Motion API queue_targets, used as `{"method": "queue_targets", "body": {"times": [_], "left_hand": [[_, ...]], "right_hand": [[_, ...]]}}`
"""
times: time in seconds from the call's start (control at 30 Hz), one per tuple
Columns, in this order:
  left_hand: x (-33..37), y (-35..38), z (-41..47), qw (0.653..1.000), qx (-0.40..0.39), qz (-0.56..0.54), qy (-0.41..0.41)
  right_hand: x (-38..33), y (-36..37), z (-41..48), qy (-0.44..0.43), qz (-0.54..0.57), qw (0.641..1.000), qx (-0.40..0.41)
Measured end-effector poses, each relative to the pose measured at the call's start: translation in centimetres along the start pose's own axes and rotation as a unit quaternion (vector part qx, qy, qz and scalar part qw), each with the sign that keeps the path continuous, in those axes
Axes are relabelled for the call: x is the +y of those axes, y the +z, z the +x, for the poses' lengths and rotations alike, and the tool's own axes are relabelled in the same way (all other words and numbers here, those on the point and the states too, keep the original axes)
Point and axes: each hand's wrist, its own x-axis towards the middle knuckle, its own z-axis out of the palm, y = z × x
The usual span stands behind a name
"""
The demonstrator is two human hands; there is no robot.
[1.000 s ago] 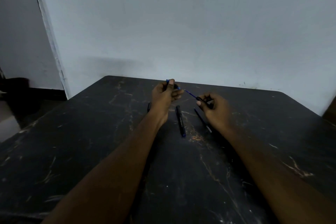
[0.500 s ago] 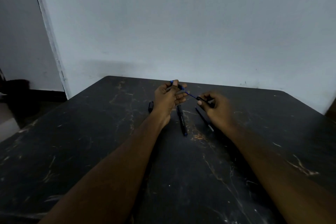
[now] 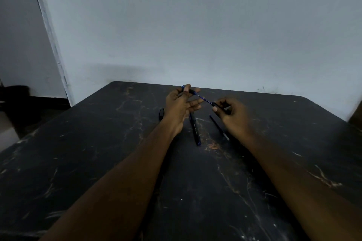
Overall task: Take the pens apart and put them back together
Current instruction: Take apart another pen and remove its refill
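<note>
Tabletop [image 3: 82, 178] lies nearest us, dark and stone-like with pale veins and scuffs. Over it we see the left arm [image 3: 121, 174] and the right arm [image 3: 297, 178], both bare, reaching away from the bottom edge.

Further up, between the two wrists, we find a black pen [image 3: 195, 130] lying flat, its blue end toward us and its far end passing under the left hand's fingers. Just to its right, and apart from it, lies a thin dark rod [image 3: 217, 126], slanted, with a pale tip at its near end close to the right wrist. Left of the left wrist we make out a small dark cap [image 3: 161, 114] on the table.

Beyond these come the hands. The left hand [image 3: 179, 106] pinches the far end of a blue refill [image 3: 204, 100] between thumb and forefinger, its other fingers stretched loosely to the right. The refill slants down to the right hand [image 3: 236, 116], whose fingers are curled round a dark barrel [image 3: 221, 107]. The refill's tip meets the barrel's mouth, though we cannot tell how far in it sits.

Behind the table's far edge stands a plain pale wall [image 3: 195, 25], with a white door frame [image 3: 51, 41] at the left.
</note>
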Motion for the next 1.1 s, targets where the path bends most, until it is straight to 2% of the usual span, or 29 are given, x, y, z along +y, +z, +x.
{"method": "queue_targets", "body": {"times": [0.37, 0.77, 1.1], "left_hand": [[-0.3, -0.1, 0.0, 0.999, -0.03, 0.023, 0.001], [-1.3, 0.4, -0.2, 0.991, -0.023, 0.134, 0.017], [-1.2, 0.4, -0.4, 0.984, -0.025, 0.174, 0.018]], "right_hand": [[0.2, -0.1, 0.0, -0.004, -0.017, 1.0, -0.004], [-0.5, -0.1, -0.1, -0.029, -0.006, 0.999, 0.015], [-0.9, -0.4, -0.4, -0.018, -0.002, 1.0, 0.019]]}}
